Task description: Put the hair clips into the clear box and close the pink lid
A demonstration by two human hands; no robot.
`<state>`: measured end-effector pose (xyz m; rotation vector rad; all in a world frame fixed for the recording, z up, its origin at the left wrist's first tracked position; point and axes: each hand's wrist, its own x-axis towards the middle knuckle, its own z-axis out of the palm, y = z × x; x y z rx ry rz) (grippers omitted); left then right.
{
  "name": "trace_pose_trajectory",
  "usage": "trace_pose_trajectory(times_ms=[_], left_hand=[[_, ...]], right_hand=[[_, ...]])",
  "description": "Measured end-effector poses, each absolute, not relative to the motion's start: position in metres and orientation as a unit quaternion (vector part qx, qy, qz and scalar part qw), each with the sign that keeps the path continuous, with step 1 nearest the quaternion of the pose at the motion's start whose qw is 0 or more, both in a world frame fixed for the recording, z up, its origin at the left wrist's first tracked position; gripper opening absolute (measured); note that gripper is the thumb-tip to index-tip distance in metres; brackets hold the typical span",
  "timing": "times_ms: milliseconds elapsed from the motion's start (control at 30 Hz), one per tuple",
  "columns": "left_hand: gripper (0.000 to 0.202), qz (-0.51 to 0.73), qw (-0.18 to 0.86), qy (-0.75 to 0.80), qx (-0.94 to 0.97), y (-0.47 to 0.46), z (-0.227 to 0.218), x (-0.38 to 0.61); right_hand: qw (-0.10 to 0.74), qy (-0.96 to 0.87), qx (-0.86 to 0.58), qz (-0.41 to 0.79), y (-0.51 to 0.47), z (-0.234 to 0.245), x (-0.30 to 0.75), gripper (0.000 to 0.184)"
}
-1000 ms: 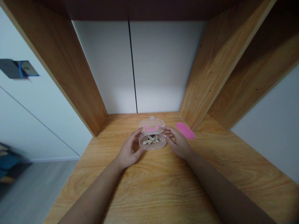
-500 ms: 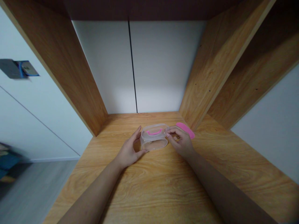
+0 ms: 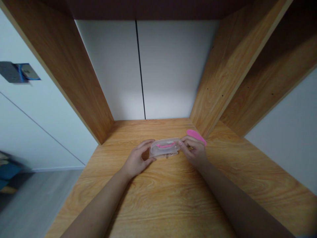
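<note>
The person's left hand [image 3: 137, 159] and right hand [image 3: 194, 150] both hold a clear plastic case [image 3: 164, 148], which sits low at the middle of the frame, just above the wooden desktop [image 3: 158, 201]. The case lies lengthwise across the view and looks shut, with a pink handle [image 3: 165, 145] showing through or lying on its upper face. The left hand grips its left end in a wide, curved hold, with the fingers across the far side and the thumb along the near edge. The right hand closes more narrowly on the right end, its fingertips [image 3: 182, 143] pinching the plastic and hiding that corner. Whatever is inside cannot be made out through the cloudy plastic.

A pink oval piece [image 3: 195, 135] lies just behind the right hand, its lower part cut off by the fingers. It may be a lid or a pad; the view does not settle which. Wooden side panels [image 3: 74, 82] and a white back panel [image 3: 173, 69] enclose the desktop. At the upper left of the frame, a grey and blue object [image 3: 17, 72] is blurred and hard to identify.
</note>
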<state>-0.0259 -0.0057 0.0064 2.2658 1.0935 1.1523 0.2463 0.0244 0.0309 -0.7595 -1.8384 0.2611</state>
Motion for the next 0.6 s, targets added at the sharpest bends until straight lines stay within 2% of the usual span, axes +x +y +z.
trace_pose_trajectory(times_ms=[300, 600], left_hand=[[0.049, 0.414, 0.171, 0.389, 0.805, -0.0047, 0.0056, -0.0266], [0.047, 0.439, 0.13, 0.382, 0.803, -0.0055, 0.0034, -0.025]], right_hand=[[0.538, -0.778, -0.305, 0.112, 0.0236, 0.029, 0.247, 0.034], [0.554, -0.789, -0.263, 0.043, 0.0149, 0.0372, 0.2478, 0.024]])
